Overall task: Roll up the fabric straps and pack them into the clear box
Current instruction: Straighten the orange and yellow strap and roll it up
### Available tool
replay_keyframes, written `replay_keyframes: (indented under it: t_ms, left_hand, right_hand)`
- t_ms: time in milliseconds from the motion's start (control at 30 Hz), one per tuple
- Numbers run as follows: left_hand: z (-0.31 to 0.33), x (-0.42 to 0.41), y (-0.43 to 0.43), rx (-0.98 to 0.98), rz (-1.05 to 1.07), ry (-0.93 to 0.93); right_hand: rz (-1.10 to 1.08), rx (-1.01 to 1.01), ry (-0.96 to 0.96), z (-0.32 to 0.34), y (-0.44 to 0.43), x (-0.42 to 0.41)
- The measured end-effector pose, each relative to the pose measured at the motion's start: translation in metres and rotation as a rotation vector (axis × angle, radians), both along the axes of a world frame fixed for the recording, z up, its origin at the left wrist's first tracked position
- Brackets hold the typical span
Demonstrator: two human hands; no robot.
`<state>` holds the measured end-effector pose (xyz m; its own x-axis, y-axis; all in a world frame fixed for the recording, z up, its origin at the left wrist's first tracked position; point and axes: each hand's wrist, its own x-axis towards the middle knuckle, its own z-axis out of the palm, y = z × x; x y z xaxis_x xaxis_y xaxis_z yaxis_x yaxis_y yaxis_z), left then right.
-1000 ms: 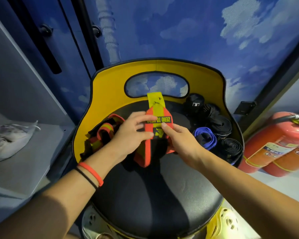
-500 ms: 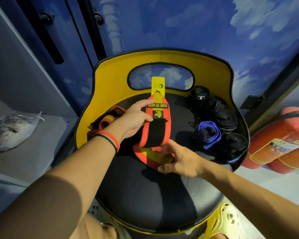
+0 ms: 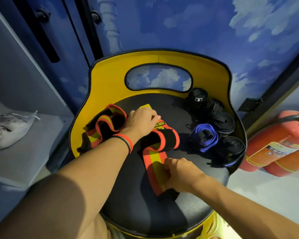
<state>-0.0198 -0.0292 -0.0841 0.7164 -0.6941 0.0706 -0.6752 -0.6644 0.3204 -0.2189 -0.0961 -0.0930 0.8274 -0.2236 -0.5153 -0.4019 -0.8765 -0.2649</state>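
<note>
Seat [image 3: 136, 213], left hand [image 3: 141, 120] pressing strap [image 3: 154, 163], right hand [image 3: 181, 176] pinching

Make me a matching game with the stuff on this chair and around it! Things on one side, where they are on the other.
Things:
1. blue strap roll
2. fire extinguishers
3. labelled orange strap
4. grey bag

Places:
A. on the floor, right of the chair
B. under the left hand and right hand
C. on the shelf at the left
D. on the seat, beside black rolls

Pairs: 1-D, 2-A, 3-B, 4-C.
</note>
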Motion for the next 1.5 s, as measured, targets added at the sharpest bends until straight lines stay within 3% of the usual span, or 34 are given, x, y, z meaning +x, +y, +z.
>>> replay_keyframes:
  t_ms: [67, 200, 300, 433, 533, 600, 667, 767, 867, 933, 1000, 1067, 1133, 1200, 1267, 1367, 1433, 1500]
  left_hand:
    - [0.012, -0.009, -0.005, 0.069, -0.086, 0.200]
    - [0.019, -0.033, -0.007, 0.534, -0.187, 0.361]
    - [0.005, -0.039, -0.007, 0.544, -0.180, 0.259]
    - [-0.014, -0.017, 0.007, 0.406, -0.161, 0.072]
    - [-0.032, -0.005, 0.022, 0.460, -0.124, 0.012]
    - [-0.037, -0.004, 0.021, 0.476, -0.115, 0.057]
    - [-0.036, -0.006, 0.016, 0.471, -0.103, 0.076]
    - [-0.033, -0.008, 0.014, 0.482, -0.100, 0.097]
    - [-0.021, -0.007, 0.015, 0.499, -0.150, 0.063]
    - [-0.001, -0.005, 0.017, 0.441, -0.167, -0.054]
    - [0.023, -0.003, 0.026, 0.364, -0.095, -0.230]
    - [0.040, 0.004, 0.041, 0.358, 0.074, -0.289]
    - [0.044, 0.013, 0.063, 0.496, 0.199, -0.203]
    - [0.037, 0.021, 0.084, 0.640, 0.187, -0.112]
    - [0.032, 0.022, 0.098, 0.607, 0.137, -0.041]
    - [0.033, 0.025, 0.108, 0.241, 0.082, 0.226]
    - [0.037, 0.022, 0.114, -0.045, 0.062, 0.481]
    - [0.044, 0.012, 0.120, -0.207, 0.037, 0.696]
  right_hand:
    - [-0.046, 0.054, 0.020, 0.002, -0.003, -0.001]
    - [-0.047, 0.135, 0.107, 0.012, -0.005, -0.001]
    - [-0.049, 0.263, 0.240, 0.021, -0.003, -0.002]
    - [0.010, 0.366, 0.354, 0.022, -0.002, -0.006]
    - [0.127, 0.446, 0.475, 0.021, 0.004, -0.009]
    - [0.267, 0.245, 0.374, 0.024, 0.005, -0.007]
    - [0.307, 0.006, 0.104, 0.024, 0.001, -0.002]
    - [0.384, -0.172, -0.098, 0.013, -0.003, 0.003]
    - [0.419, -0.194, -0.046, 0.000, -0.004, 0.008]
    - [0.393, -0.186, -0.059, 0.001, -0.003, 0.013]
    - [0.359, -0.171, -0.113, 0.007, -0.001, 0.019]
    - [0.310, -0.160, -0.190, 0.016, 0.001, 0.025]
    - [0.266, -0.155, -0.254, 0.024, 0.002, 0.031]
    - [0.226, -0.112, -0.298, 0.032, 0.004, 0.036]
    - [0.190, -0.059, -0.340, 0.036, 0.005, 0.041]
    - [-0.008, 0.164, -0.386, 0.037, 0.006, 0.050]
    - [-0.246, 0.447, -0.381, 0.038, 0.010, 0.059]
    - [-0.474, 0.729, -0.347, 0.039, 0.013, 0.067]
